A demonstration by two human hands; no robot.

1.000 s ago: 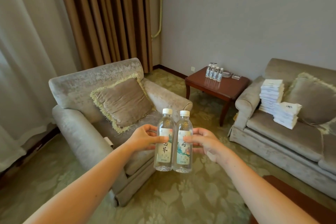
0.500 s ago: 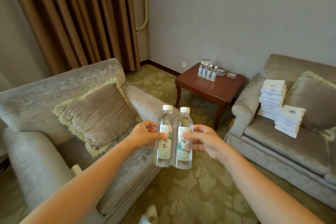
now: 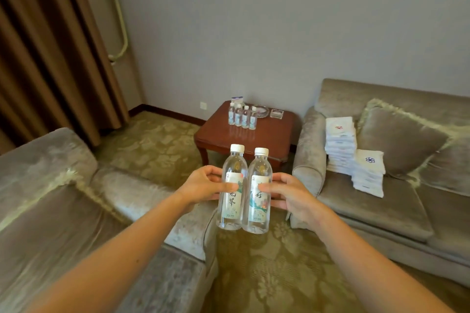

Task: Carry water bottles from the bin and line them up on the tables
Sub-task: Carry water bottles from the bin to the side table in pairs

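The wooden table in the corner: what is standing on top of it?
On the wooden table stand four water bottles in a row, with glass dishes beside them. The small item behind the bottles is mostly hidden.

Both forearms bare to the frame edge; no sleeves visible. Left hand (image 3: 203, 187) and right hand (image 3: 286, 195): bare, ungloved. Fingernails short.

Hotel-style lounge, plush sofa (image 3: 381, 201), wooden side table (image 3: 269, 134), heavy curtains (image 3: 50, 58), patterned carpet (image 3: 279, 274)
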